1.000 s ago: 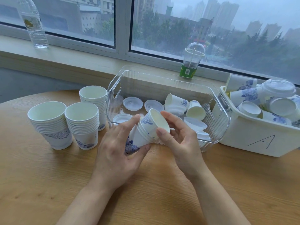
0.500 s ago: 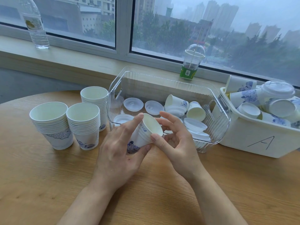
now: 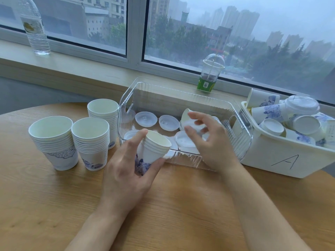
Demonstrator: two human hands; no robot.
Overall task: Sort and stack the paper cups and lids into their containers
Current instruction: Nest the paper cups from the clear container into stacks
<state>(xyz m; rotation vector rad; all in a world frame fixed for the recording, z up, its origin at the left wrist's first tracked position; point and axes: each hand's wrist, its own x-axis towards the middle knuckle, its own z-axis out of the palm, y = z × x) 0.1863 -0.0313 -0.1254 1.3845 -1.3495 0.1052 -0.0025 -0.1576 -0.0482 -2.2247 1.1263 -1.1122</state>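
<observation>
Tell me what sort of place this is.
Probably an upper-floor office or apartment room: a round wooden table sits by a wide window overlooking city towers, with a water bottle on the sill.

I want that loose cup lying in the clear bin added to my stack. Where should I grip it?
The loose cup lies tipped in the clear bin, mouth facing left. Come from above with the right hand and grip its side wall, thumb opposite fingers; lids crowd the floor.

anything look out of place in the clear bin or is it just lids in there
Not just lids: a paper cup lies tipped on its side in the clear bin among the flat lids, behind the right hand.
</observation>
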